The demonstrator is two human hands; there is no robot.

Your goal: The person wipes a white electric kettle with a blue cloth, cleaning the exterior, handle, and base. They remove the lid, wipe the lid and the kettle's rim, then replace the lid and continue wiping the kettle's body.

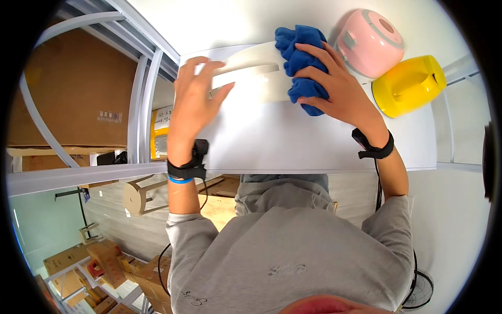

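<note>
My right hand [341, 86] grips a bunched blue cloth [302, 55], fingers spread over its right side. The cloth rests against the right end of a glossy white plastic object [259, 88] with a long slot-like recess. What kind of object it is, I cannot tell. At its left end is my left hand [198, 92], slightly blurred, fingers apart and thumb out, holding nothing. Whether the left fingertips touch the white plastic is unclear. Both lie over a white tabletop [274, 137]. Each wrist wears a black strap with a small device.
A pink rice cooker [370, 43] and a yellow electric kettle [408, 86] stand at the table's back right. Left of the table is a metal shelving frame [143, 106] with a large cardboard box [78, 90]. A beige stool [135, 198] and more boxes [153, 280] are behind, lower left.
</note>
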